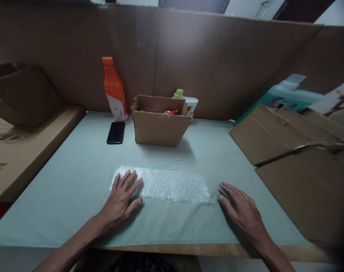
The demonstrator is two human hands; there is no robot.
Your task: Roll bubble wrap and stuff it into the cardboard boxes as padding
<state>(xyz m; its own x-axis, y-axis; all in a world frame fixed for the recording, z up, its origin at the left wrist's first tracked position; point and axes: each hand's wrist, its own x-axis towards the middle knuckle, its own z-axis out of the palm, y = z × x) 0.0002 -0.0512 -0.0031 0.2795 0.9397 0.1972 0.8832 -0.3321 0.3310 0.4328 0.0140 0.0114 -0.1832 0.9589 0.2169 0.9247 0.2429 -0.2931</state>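
Left forearm (75, 241) and right forearm (275, 257) are lying nearest my head camera, both reaching over the near edge of the cloth-covered table (61, 211). I am giving clock directions from the centre of the bubble wrap strip (174, 185), with twelve pointing away from me.

At twelve o'clock I am noting a small cardboard box (160, 130), standing apart from the strip and blocking the way directly behind it; a red item (171, 112) is showing inside, otherwise mostly hidden. A white bottle (191, 102) with a green cap is standing behind it, towards one. An orange bottle (114, 90) is standing at eleven, with a black phone (116, 133) lying just in front. A tall cardboard panel (217, 64) is closing off the far side. Between nine and ten, a large carton (44, 145) is bounding the table. Cardboard pieces (302, 189) are crowding the edge around three, with a teal container (291, 94) leaning behind them towards two.

The strip is lying flat, its long axis running roughly nine to three, the right end angling slightly nearer me. The left hand (122, 198) is resting on its nine o'clock end, fingers spread apart, gripping nothing. The right hand (241, 213) is hovering or resting just beyond the three o'clock end, fingers together, thumb slightly apart, holding nothing; I am unable to tell whether it is touching the cloth.
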